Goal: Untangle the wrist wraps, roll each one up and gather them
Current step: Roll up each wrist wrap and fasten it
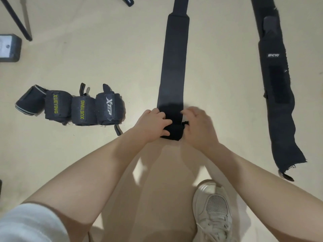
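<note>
Floor: a pale beige floor (108, 55) filled the head view, and all the wraps lay on it.
Wrap being rolled: a long black wrap (174, 67) ran straight away from the person along the middle of the floor; its near end was wound into a small roll (172, 132) that lay between the two hands.
Left hand: the left hand (153, 125) gripped the left end of the roll, fingers curled over the top and thumb laid across the fabric.
Right hand: the right hand (199, 124) was blurred; its fingers bent over the right end of the roll, and it seemed to grasp it, with a short black loop (185, 123) poking out beside the thumb.
Finished rolls: four rolled wraps (70, 107) sat side by side in a row to the left, touching one another; two bore yellow lettering, one a white logo, and the leftmost one lay tilted with grey edging.
Second flat wrap: another black wrap (277, 88) lay unrolled to the right, well apart from the hands, with a white label and a frayed near end.
Shoe: a pale trainer (213, 208) rested on the floor under the right forearm.
Far left: a dark block with a grey face (9, 48) sat at the left edge near thin black legs (17, 20).
</note>
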`<action>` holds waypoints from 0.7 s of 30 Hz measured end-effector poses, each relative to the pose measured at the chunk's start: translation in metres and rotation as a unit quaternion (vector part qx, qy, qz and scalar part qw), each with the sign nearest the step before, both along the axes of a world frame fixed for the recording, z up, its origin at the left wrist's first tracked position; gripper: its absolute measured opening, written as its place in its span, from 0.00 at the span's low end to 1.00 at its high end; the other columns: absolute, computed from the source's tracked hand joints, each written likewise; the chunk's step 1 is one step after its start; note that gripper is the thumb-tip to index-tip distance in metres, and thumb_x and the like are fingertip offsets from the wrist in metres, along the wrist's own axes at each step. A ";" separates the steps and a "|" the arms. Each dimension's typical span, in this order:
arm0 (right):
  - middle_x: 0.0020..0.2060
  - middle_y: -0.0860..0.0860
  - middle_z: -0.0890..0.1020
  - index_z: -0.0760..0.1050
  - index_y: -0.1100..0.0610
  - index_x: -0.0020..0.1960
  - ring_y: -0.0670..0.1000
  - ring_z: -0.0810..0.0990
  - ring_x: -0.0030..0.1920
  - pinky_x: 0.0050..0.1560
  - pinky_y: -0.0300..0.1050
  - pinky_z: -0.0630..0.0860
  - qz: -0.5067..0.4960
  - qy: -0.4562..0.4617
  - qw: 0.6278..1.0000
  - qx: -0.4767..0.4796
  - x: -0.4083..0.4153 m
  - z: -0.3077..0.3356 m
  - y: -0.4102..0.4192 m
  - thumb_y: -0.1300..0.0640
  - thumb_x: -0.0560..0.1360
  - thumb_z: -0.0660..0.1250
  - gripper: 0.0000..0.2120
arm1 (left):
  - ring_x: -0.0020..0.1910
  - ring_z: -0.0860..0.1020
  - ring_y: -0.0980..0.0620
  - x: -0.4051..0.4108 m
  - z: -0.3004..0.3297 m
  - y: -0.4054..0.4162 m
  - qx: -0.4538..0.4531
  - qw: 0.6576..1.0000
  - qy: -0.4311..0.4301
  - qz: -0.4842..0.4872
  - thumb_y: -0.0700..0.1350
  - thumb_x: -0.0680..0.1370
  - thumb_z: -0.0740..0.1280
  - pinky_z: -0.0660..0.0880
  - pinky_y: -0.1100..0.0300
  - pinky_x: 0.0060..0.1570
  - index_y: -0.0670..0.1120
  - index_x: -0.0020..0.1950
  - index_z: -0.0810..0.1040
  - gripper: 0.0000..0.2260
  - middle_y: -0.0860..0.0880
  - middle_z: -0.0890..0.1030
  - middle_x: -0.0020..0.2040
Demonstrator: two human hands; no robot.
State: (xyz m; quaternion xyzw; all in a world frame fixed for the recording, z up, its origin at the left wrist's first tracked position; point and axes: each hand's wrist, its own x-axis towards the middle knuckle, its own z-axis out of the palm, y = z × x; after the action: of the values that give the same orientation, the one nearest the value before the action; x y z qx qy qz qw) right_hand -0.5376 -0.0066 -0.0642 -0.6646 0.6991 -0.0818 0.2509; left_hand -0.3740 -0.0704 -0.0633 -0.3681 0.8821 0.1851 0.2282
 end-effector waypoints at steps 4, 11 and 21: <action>0.53 0.56 0.77 0.73 0.61 0.57 0.58 0.76 0.52 0.55 0.51 0.72 0.136 -0.021 0.989 0.054 0.024 -0.008 0.030 0.54 0.72 0.67 0.17 | 0.60 0.67 0.48 0.002 0.001 0.008 0.066 0.998 -0.021 0.011 0.59 0.80 0.55 0.63 0.56 0.54 0.54 0.66 0.70 0.17 0.49 0.73 0.58; 0.56 0.53 0.74 0.69 0.59 0.61 0.54 0.73 0.55 0.54 0.50 0.72 0.110 -0.077 0.979 0.152 0.019 -0.005 0.012 0.52 0.76 0.67 0.18 | 0.51 0.75 0.46 0.008 0.001 0.026 0.146 0.965 0.098 0.194 0.51 0.80 0.61 0.71 0.54 0.50 0.45 0.63 0.69 0.14 0.46 0.75 0.55; 0.59 0.54 0.70 0.70 0.57 0.66 0.53 0.69 0.60 0.59 0.51 0.70 0.119 -0.039 0.977 0.171 0.020 -0.009 -0.017 0.51 0.81 0.57 0.17 | 0.65 0.68 0.50 0.017 -0.010 0.040 0.130 0.915 0.219 0.312 0.43 0.78 0.65 0.57 0.73 0.55 0.42 0.72 0.65 0.23 0.46 0.69 0.68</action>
State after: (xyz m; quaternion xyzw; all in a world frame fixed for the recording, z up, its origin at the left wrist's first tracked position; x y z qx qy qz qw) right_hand -0.5176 -0.0239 -0.0735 -0.6866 0.6081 0.0438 0.3961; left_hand -0.3566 -0.0302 -0.0736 -0.5421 0.7184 0.4358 0.0056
